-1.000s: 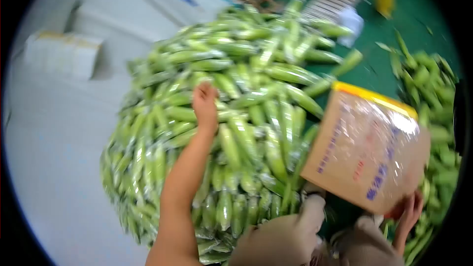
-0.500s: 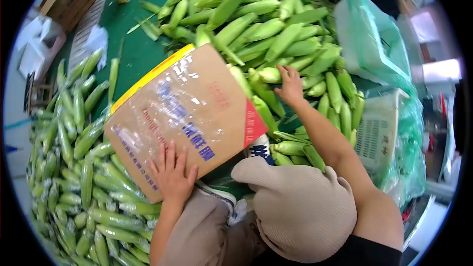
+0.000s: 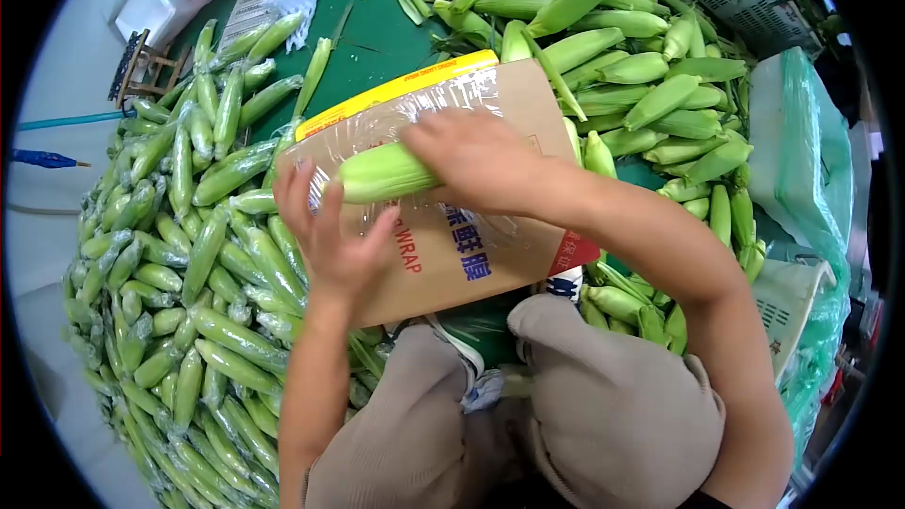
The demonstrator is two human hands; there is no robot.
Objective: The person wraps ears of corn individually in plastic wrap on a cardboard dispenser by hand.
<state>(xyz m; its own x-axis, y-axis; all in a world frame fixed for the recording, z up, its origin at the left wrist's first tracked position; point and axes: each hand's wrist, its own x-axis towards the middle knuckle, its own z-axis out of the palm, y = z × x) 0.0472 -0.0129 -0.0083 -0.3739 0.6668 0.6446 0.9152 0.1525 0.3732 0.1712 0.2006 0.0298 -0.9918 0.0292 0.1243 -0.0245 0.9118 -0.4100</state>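
Note:
An ear of corn (image 3: pixel 385 172) in its green husk lies across the top of a cardboard box (image 3: pixel 514 123) covered in clear plastic film. My right hand (image 3: pixel 471 158), slightly blurred, is closed around the right end of the ear. At the other end is my left hand (image 3: pixel 337 226), its fingers and thumb spread; whether its fingertips touch the husk I cannot tell. Glossy cling film (image 3: pixel 363 137) lies wrinkled over the box, beneath and beside the corn. A yellow strip (image 3: pixel 396 94) with print runs along the box's far edge.
Many film-wrapped ears of corn (image 3: pixel 207 254) are heaped on my left. Unwrapped ears (image 3: pixel 650 99) form a pile at the far right. Beside that pile stand a foam box in green plastic (image 3: pixel 801 141) and a white crate (image 3: pixel 792 306). My knees (image 3: pixel 613 386) are just below the cardboard box.
My right hand has come from the unwrapped pile onto the box with an ear of corn. My left hand has lifted off the box surface and moved up beside the ear. The view has shifted.

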